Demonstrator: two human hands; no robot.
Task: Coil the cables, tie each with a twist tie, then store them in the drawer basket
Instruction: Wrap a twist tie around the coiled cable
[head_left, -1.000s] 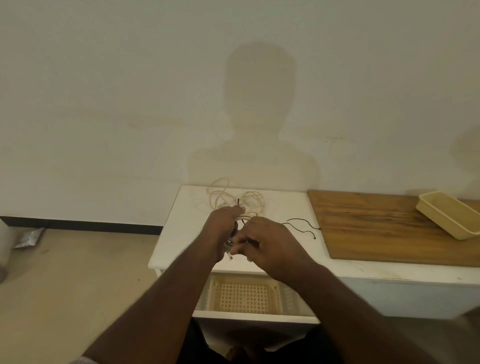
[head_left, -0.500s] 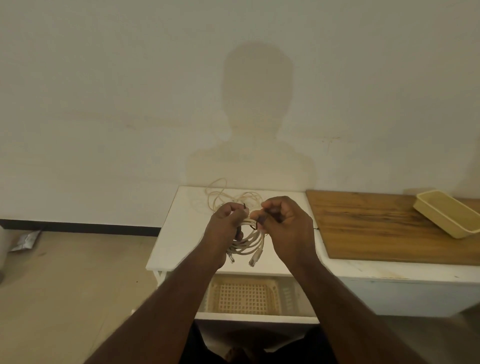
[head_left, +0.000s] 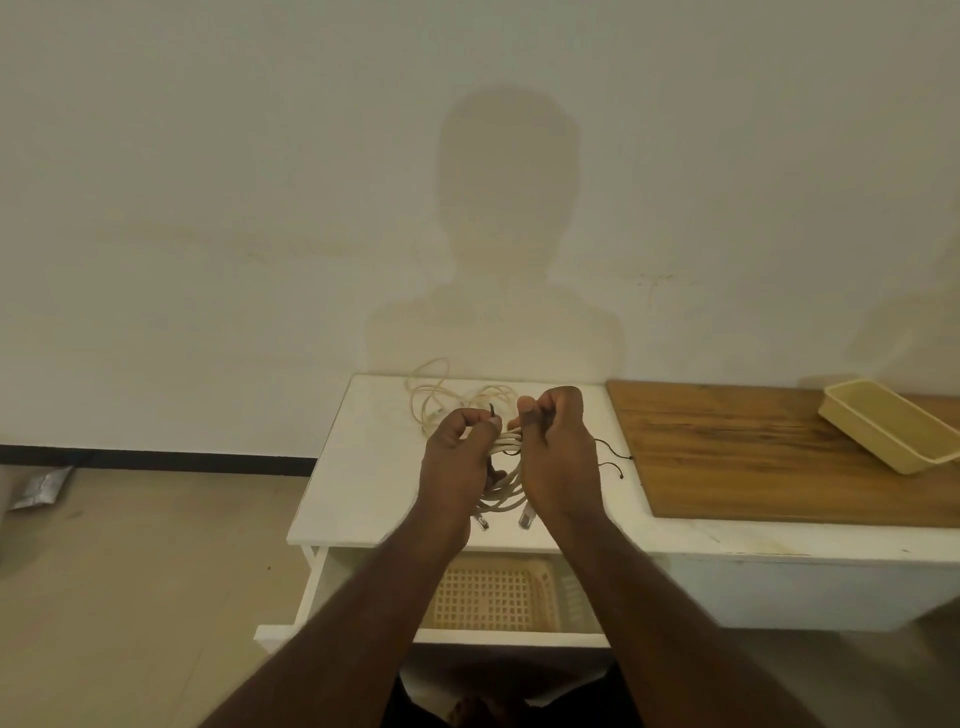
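Note:
Both hands hold a coiled white cable raised above the white table. My left hand grips the coil's left side and pinches one end of a black twist tie. My right hand grips the coil's right side with curled fingers. Two plug ends of the cable dangle below the hands. A second, loose white cable lies at the back of the table. More black twist ties lie to the right of my right hand. The beige drawer basket sits in the open drawer below.
A wooden board covers the table's right part, with a beige tray on it. The open drawer's white front juts toward me. A silver packet lies on the floor at left.
Both hands lifted the coiled cable off the table and drew slightly apart. The coil and its plugs now hang in view between them.

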